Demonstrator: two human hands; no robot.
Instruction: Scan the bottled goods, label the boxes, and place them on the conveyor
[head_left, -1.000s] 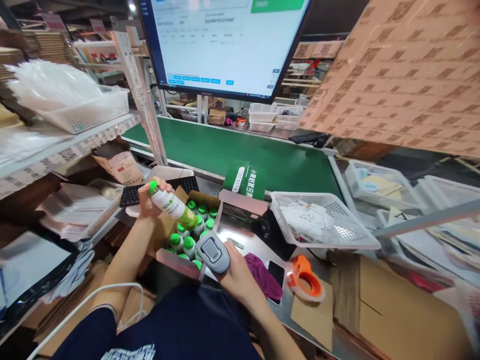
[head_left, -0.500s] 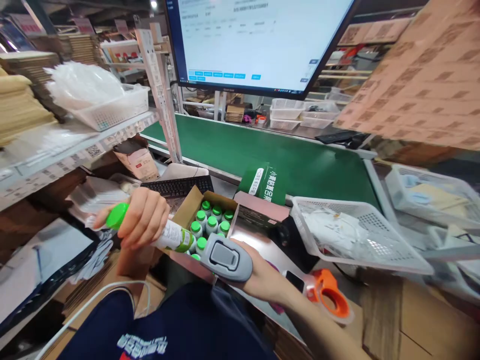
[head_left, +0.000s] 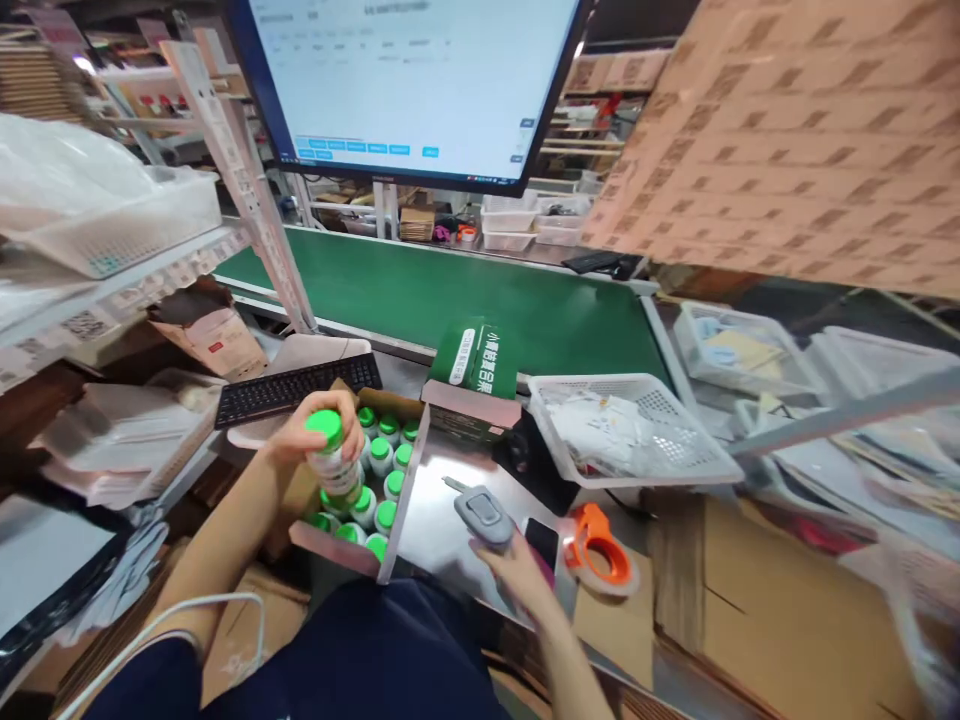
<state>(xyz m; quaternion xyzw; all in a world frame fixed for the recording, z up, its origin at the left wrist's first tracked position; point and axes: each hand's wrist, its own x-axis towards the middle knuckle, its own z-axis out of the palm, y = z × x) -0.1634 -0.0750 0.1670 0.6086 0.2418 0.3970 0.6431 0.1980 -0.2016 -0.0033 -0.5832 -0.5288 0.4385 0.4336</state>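
Observation:
My left hand [head_left: 289, 432] is closed around a white bottle [head_left: 334, 470] with a green cap, held upright over the left side of an open cardboard box [head_left: 337, 556]. Inside the box stand several more white bottles [head_left: 381, 458] with green caps. My right hand [head_left: 510, 565] grips a grey handheld scanner [head_left: 484, 513] low over the metal tabletop [head_left: 431, 520], to the right of the box. Its fingers are partly hidden beneath the scanner. A dark phone [head_left: 541, 542] lies just beside this hand.
An orange tape dispenser [head_left: 600, 545] sits at the right. Behind it stands a white basket [head_left: 660, 440] of plastic-wrapped items. A green carton [head_left: 474, 360] stands near the green conveyor belt [head_left: 375, 290]. The black keyboard [head_left: 292, 388] is at the left, and a monitor [head_left: 405, 100] hangs above.
My left hand has brought the bottle from beside the box to above it and turned it upright. My right hand has moved the scanner right, away from the box. The view has shifted right.

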